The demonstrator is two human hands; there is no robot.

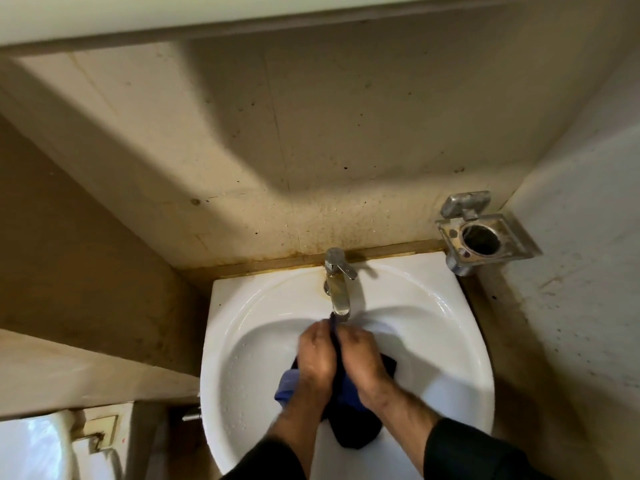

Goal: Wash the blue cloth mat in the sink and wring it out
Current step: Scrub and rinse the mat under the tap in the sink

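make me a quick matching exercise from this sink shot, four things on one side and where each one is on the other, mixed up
Things:
1. blue cloth mat
2. faucet
3. metal holder
4. left hand

Places:
A. on the wall right of the sink
B. at the back rim, centre
C. bunched in the basin
D. gripping the cloth beside the right hand

Pairs: 1-C, 2-B, 3-A, 4-D

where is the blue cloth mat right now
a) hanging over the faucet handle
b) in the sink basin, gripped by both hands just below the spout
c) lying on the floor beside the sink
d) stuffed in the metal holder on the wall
b: the left hand and right hand grip the blue cloth mat together over the sink, just below the faucet spout.
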